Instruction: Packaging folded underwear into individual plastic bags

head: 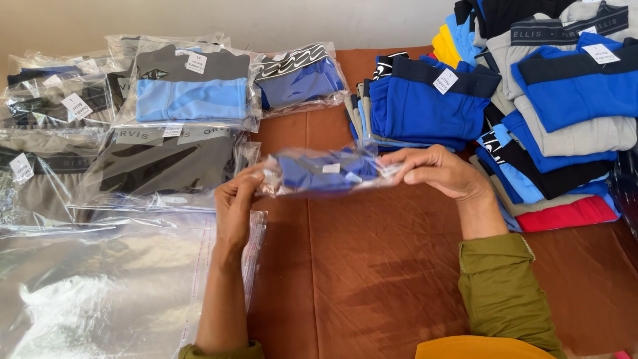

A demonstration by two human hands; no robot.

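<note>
Hands hold one clear bag with folded blue underwear (327,170) above the brown worktop (372,266): left hand (234,206) pinches its left end, right hand (435,171) closes its grip over the right end. Risk, as judged: slick film could slip, dropping the pack onto the empty bags (100,286).

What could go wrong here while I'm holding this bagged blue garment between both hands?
The clear bag is pinched only at its ends by the left hand and right hand, so the slick plastic might slip and drop onto the brown table. The pile of loose garments at the right looks tall and uneven, and a sleeve could nudge it over. The empty bags might slide off.
</note>
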